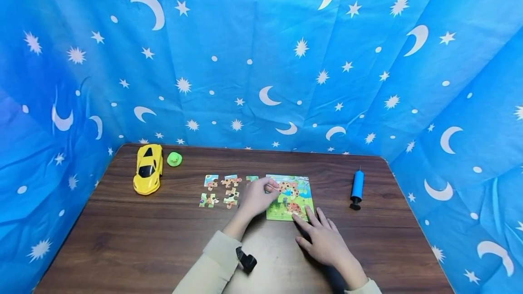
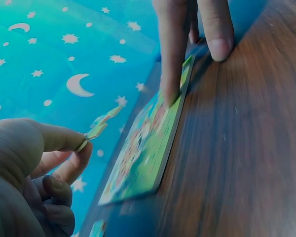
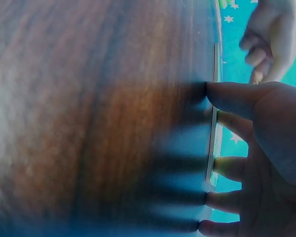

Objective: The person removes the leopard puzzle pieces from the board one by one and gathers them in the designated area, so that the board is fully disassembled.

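My left hand (image 1: 257,195) pinches a jigsaw puzzle piece (image 2: 101,125) between thumb and fingers, raised above the puzzle board (image 1: 276,214). The board lies flat, green and blue, with spotted animal pictures partly assembled in it. With fingers spread, my right hand (image 1: 327,239) rests at the board's lower right; a fingertip touches the board's face in the left wrist view, and the thumb (image 3: 232,96) comes down on the table in front of it. Left of the board lie several loose puzzle pieces (image 1: 209,200), one of them partly behind the left hand.
A yellow toy car (image 1: 148,171) and a small green toy (image 1: 174,159) stand at the table's back left. On the right lies a blue hand pump (image 1: 357,187) with a black handle. A blue star-and-moon curtain (image 1: 229,35) surrounds the brown table (image 1: 135,235).
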### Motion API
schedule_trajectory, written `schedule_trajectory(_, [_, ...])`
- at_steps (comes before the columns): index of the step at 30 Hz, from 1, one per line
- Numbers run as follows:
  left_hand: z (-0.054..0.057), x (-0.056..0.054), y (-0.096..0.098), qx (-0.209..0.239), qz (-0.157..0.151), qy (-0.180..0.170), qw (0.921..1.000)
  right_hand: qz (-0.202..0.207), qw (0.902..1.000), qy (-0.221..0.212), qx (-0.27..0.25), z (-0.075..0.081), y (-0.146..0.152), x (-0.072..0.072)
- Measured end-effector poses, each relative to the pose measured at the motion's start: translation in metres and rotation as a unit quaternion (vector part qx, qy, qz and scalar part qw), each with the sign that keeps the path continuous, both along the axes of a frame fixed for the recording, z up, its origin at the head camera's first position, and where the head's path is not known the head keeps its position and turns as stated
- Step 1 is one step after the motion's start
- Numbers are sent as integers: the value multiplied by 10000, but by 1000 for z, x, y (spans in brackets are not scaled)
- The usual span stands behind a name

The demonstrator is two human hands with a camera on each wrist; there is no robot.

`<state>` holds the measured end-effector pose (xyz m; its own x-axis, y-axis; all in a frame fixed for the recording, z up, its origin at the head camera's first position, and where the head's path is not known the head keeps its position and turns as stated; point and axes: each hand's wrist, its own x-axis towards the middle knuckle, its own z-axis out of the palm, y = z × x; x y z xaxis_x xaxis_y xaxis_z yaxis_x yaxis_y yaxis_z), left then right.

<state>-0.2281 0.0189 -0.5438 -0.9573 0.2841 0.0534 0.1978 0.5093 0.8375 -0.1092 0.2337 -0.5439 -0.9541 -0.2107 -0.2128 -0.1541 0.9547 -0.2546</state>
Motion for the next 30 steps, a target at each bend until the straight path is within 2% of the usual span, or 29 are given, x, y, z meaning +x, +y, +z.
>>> schedule_trajectory(7, [1, 8, -35, -311, 272, 83, 9991, -32, 10000, 0, 52, -1, 2, 1])
schedule_trajectory(14, [-4, 10, -58, -588, 473, -180, 9970, -51, 9999, -56, 73, 0, 2, 2])
schedule_trajectory(21, [-9, 7, -70, -895, 650, -223, 9936, -18, 10000, 8, 32, 2, 1, 0])
schedule_trajectory(30, [-16, 5, -73, -1131, 645, 121, 9914, -59, 10000, 11, 7, -1, -2, 0])
